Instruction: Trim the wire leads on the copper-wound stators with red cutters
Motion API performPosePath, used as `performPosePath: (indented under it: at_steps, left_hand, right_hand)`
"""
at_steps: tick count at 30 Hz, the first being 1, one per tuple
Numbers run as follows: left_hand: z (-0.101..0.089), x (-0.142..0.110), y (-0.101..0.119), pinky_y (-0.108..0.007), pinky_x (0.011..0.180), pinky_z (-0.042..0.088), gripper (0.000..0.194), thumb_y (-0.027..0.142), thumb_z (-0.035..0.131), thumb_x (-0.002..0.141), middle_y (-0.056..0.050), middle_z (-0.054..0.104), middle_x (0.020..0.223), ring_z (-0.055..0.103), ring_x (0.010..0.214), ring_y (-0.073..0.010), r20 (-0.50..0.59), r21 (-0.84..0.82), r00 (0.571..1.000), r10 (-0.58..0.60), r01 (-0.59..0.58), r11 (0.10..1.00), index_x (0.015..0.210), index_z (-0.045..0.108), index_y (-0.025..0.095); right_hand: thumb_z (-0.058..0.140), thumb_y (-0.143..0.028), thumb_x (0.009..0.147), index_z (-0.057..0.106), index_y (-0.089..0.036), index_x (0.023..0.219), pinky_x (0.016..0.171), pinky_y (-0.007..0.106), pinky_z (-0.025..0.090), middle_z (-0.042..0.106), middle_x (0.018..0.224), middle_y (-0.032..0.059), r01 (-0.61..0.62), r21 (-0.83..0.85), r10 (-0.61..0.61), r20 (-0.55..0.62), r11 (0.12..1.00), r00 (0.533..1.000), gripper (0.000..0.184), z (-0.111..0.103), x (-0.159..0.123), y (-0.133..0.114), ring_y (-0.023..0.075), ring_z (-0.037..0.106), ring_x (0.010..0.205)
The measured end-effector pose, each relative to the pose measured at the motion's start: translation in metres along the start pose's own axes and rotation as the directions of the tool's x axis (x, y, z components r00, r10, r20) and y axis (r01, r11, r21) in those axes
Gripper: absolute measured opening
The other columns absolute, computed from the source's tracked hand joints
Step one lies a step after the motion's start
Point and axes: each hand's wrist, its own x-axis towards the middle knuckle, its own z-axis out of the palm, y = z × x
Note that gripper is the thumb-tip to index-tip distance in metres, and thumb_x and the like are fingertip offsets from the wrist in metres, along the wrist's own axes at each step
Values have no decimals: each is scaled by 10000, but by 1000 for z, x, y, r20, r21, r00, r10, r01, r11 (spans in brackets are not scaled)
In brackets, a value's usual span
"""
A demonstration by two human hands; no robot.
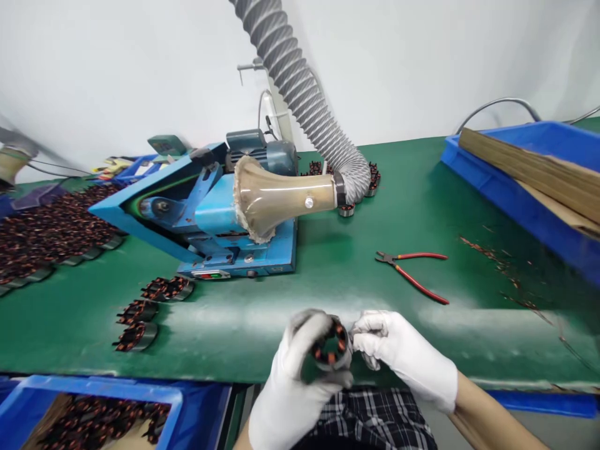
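My left hand (293, 390), in a white glove, grips a motor stator (332, 358) near the table's front edge. The stator is a ring with copper windings and black insulation, its opening facing up towards me. Close against its right side is my gloved right hand (398, 350), fingers pinched together. Whatever lies between those fingertips is hidden or too small to name. Beyond my hands, red-handled cutting pliers (422, 289) lie on the green table (375, 228) with their jaws pointing left.
A blue belt machine (276, 256) with a hood (300, 194) and grey hose (304, 87) stands behind. Stators (135, 337) sit in a short row left, near a large pile (47, 231). A blue bin (175, 400) is lower left, a blue tray (515, 203) right, beside wire scraps (497, 259).
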Motion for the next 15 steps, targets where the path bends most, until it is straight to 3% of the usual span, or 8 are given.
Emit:
performPosePath:
  at_steps: [3,6,9,12,15]
  left_hand:
    - [-5,-1,-1,-414,1000,364,615,-16,522,665,-72,440,1236,402,1184,-225,64,48,998,23,-26,999,1199,425,273]
    - [-9,4,3,-342,931,431,544,-34,514,654,-34,516,1117,499,1052,-177,200,-59,979,43,-32,998,1094,490,284]
    - [-9,7,9,-300,877,463,369,2,573,662,-3,530,1056,523,1002,-168,164,-130,981,104,-83,988,895,580,287]
    - [-3,4,8,-343,899,461,415,94,630,688,-48,508,1123,508,1057,-205,-11,52,997,75,-74,996,1048,546,284]
    - [0,4,2,-435,949,423,648,216,745,600,-117,470,1210,447,1150,-292,-42,212,999,5,4,977,1182,459,229]
  right_hand:
    - [520,-237,721,468,-176,532,463,228,321,403,502,-46,-14,58,14,-11,998,1000,206,1,-4,0,101,398,449]
    - [485,-205,752,532,-181,567,519,251,347,445,578,-19,98,-187,-132,-179,977,975,193,4,-10,1,129,454,528]
    - [457,-201,784,570,-194,602,592,280,354,483,634,5,170,-399,-303,-301,901,904,215,9,-14,1,158,479,621]
    - [473,-209,763,500,-184,529,544,260,360,446,588,-9,124,-232,-191,-290,965,938,236,12,-14,-1,143,470,567]
    - [502,-242,737,475,-177,531,492,237,371,425,546,-28,30,49,-20,-195,998,981,218,12,-13,-3,120,456,493]
